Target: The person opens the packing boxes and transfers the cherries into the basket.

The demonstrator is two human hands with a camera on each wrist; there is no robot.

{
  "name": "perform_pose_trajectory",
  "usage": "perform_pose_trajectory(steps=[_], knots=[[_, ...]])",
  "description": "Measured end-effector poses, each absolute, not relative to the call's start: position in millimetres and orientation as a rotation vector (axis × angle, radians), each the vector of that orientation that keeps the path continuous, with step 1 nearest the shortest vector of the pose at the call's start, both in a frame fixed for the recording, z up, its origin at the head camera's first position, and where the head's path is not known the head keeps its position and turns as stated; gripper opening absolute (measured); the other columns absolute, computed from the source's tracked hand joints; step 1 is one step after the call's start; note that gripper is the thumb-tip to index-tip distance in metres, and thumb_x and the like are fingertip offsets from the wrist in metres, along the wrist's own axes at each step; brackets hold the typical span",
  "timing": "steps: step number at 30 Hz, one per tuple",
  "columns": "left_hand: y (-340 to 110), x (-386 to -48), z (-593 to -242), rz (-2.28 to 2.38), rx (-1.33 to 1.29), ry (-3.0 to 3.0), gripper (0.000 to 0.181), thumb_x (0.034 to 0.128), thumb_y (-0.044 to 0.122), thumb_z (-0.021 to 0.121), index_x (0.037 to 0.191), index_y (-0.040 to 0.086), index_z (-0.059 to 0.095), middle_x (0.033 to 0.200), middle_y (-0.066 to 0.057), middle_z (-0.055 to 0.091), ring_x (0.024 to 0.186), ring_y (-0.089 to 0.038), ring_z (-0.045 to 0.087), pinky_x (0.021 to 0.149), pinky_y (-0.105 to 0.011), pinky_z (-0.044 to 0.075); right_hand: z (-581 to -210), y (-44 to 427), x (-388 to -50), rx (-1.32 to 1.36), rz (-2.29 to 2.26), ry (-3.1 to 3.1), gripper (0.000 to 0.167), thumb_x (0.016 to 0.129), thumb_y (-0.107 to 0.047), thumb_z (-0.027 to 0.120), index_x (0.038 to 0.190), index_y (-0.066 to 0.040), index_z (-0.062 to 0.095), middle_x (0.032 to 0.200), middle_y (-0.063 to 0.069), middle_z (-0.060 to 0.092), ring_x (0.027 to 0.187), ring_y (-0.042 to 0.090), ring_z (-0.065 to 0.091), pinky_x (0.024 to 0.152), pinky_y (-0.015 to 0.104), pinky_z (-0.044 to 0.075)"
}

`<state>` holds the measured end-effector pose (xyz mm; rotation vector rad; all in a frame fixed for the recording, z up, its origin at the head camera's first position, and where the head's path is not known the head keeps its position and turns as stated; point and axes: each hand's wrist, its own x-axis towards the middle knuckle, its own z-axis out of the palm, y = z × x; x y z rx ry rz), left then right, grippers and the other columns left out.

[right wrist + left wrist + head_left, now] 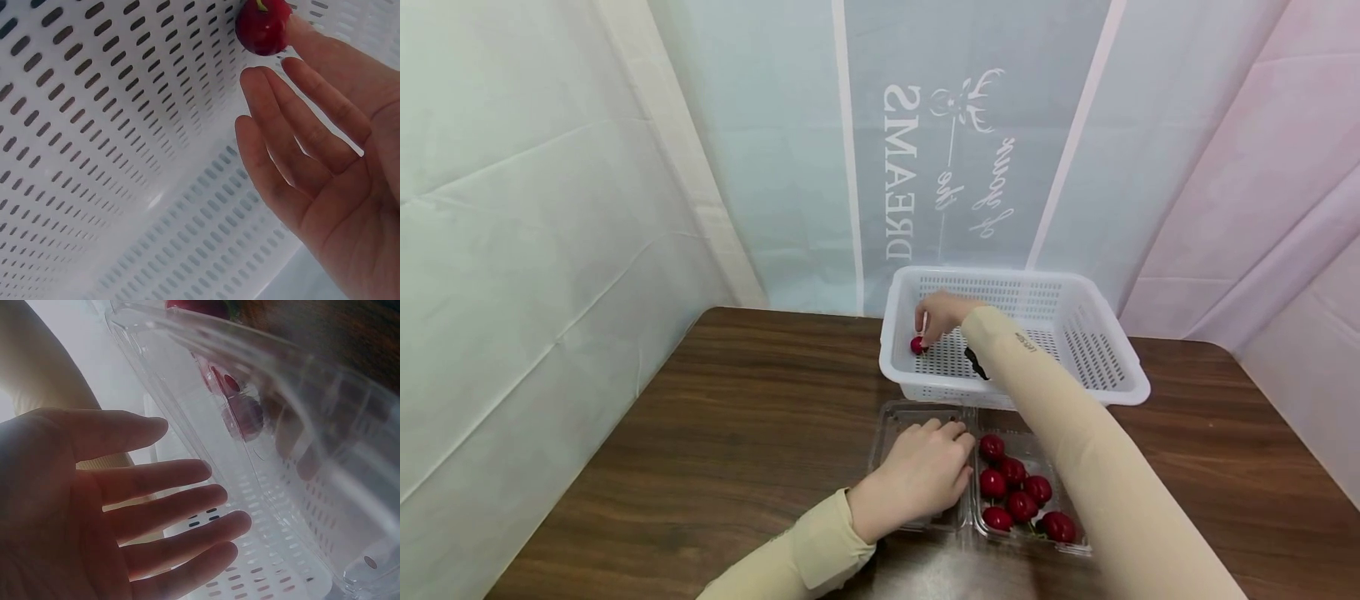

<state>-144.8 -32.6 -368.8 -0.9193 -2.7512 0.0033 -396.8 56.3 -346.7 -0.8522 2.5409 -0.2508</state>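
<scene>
A single red cherry [918,345] lies inside the white perforated basket [891,367], near its left wall. My right hand [946,312] reaches down into the basket over it. In the right wrist view, the thumb of that hand [331,125] touches or nearly touches the cherry [262,26], while the other fingers stay loosely extended and apart from it. My left hand [919,471] lies over the left half of a clear plastic clamshell box [895,417]. Its fingers [181,478] are straight beside the clear plastic. Several red cherries [1022,506] sit in the right half.
Brown wood-grain table [700,433] extends to the left of the box. The basket stands just behind the box, near a pale curtain [790,167] with printed lettering. White cloth [512,208] hangs at the left side. My right forearm [1075,425] passes above the box's right edge.
</scene>
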Motion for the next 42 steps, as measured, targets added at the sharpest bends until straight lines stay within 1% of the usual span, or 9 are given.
perform_pose_trajectory(steps=[5,11,14,16,18,21,23,33,42], knots=[[-33.1,-144.7,-367.9,0.004,-0.921,-2.747,0.024,0.0862,0.034,0.063,0.103,0.017,0.068,0.108,0.001,0.066,0.086,-0.016,0.063,0.067,-0.029,0.052,-339.0,58.3,-393.1,-0.858,-0.216,2.579,0.032,0.077,-0.016,0.075,0.106,-0.006,0.067,0.102,0.009,0.068,0.089,0.020,0.063,0.079,0.032,0.051],[-33.5,-144.8,-366.6,-0.002,-0.917,-2.765,0.024,0.0863,0.034,0.063,0.103,0.017,0.068,0.108,0.002,0.066,0.087,-0.016,0.063,0.068,-0.029,0.051,-335.6,61.3,-395.6,-0.869,-0.230,2.579,0.029,0.077,-0.014,0.075,0.104,-0.005,0.068,0.102,0.010,0.069,0.092,0.022,0.064,0.083,0.033,0.051],[-33.8,-145.0,-365.7,-0.009,-0.920,-2.769,0.025,0.0864,0.034,0.063,0.104,0.017,0.068,0.108,0.001,0.066,0.087,-0.016,0.063,0.068,-0.029,0.051,-334.2,65.1,-399.3,-0.865,-0.245,2.573,0.022,0.079,-0.015,0.074,0.099,-0.007,0.068,0.100,0.009,0.070,0.087,0.020,0.066,0.082,0.033,0.052],[-34.1,-145.1,-364.9,-0.009,-0.924,-2.764,0.025,0.0862,0.034,0.063,0.104,0.017,0.068,0.108,0.001,0.066,0.087,-0.016,0.063,0.068,-0.029,0.051,-332.3,68.7,-401.5,-0.905,-0.275,2.565,0.015,0.080,-0.018,0.073,0.092,-0.010,0.069,0.094,0.008,0.070,0.079,0.017,0.067,0.075,0.030,0.052],[-34.7,-145.3,-364.5,-0.014,-0.928,-2.760,0.025,0.0860,0.034,0.063,0.103,0.017,0.068,0.108,0.001,0.067,0.087,-0.016,0.063,0.068,-0.029,0.051,-329.2,70.8,-401.2,-0.911,-0.263,2.571,0.013,0.083,-0.021,0.070,0.091,-0.011,0.069,0.094,0.008,0.070,0.076,0.016,0.067,0.074,0.031,0.052],[-35.5,-145.8,-364.0,-0.019,-0.931,-2.757,0.025,0.0858,0.034,0.064,0.103,0.017,0.068,0.107,0.001,0.067,0.086,-0.015,0.063,0.068,-0.029,0.051,-322.8,73.7,-397.5,-0.906,-0.245,2.599,0.016,0.087,-0.026,0.067,0.092,-0.011,0.069,0.095,0.008,0.070,0.076,0.017,0.067,0.073,0.031,0.051],[-36.1,-146.2,-363.5,-0.030,-0.935,-2.764,0.025,0.0861,0.033,0.064,0.103,0.016,0.068,0.108,0.001,0.067,0.087,-0.016,0.063,0.068,-0.029,0.052,-316.6,75.2,-393.0,-0.870,-0.211,2.624,0.018,0.089,-0.026,0.064,0.097,-0.010,0.069,0.099,0.008,0.070,0.081,0.020,0.068,0.077,0.033,0.051],[-37.8,-146.1,-362.4,-0.051,-0.937,-2.789,0.026,0.0871,0.032,0.063,0.106,0.015,0.068,0.110,0.000,0.067,0.091,-0.017,0.063,0.072,-0.031,0.052,-293.4,96.1,-376.9,-0.877,-0.197,2.686,0.019,0.093,-0.025,0.060,0.098,-0.008,0.067,0.095,0.009,0.069,0.080,0.020,0.067,0.077,0.036,0.051],[-36.5,-145.1,-365.5,-0.042,-0.942,-2.763,0.025,0.0866,0.032,0.063,0.104,0.015,0.068,0.106,0.001,0.067,0.087,-0.017,0.063,0.069,-0.030,0.052,-282.6,123.9,-360.4,-0.953,-0.202,2.731,0.019,0.093,-0.026,0.059,0.096,-0.009,0.066,0.084,0.004,0.069,0.077,0.020,0.065,0.077,0.039,0.050]])
